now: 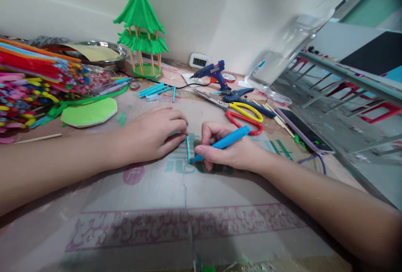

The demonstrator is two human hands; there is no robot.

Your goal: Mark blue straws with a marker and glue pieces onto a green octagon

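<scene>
In the centre of the frame, the left hand (150,136) is pressing flat, fingers together and curled down, over a short light-blue stick piece (188,148) that is lying on the printed cardboard work mat (188,221). Only the end of the piece is showing past the fingertips; the hand seems to be pinning it so it cannot roll or slide. Just beside it, touching the same piece, the right hand (229,148) is closing in a pen-like grip around a slim blue-handled craft knife (224,142), its tip slanting down against the stick's end, an angle that suits cutting or scoring across it.

Around the hands, yellow-and-red handled scissors (238,115) are lying just above the right knuckles, with a dark blue glue gun (213,73) and its black cord farther up. More cut light-blue sticks (155,90) are resting above the left hand. A green paper pagoda model on wooden posts (141,33) is standing in the upper middle, a flat green octagonal card (89,112) lies left of centre, and a heap of multicoloured pipe cleaners (31,83) is filling the left edge. A purple-cased phone (303,132) is lying at the right. Nothing is blocking the space between the two hands.
</scene>
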